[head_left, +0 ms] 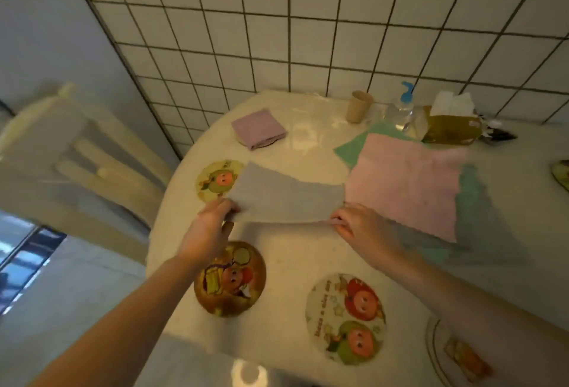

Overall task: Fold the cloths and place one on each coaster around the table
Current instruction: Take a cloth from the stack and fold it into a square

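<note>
My grey cloth (286, 199) covers part of one coaster (215, 182). The purple cloth (258, 128) hides its coaster almost fully. The frame's right edge cuts another coaster (562, 174).

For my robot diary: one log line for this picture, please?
step: folding | left hand: pinches grey cloth | right hand: pinches it | done: purple cloth

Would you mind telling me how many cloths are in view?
4: a folded purple cloth far left, a grey cloth in both hands, a pink cloth lying on a green cloth. More may be hidden underneath.
</note>
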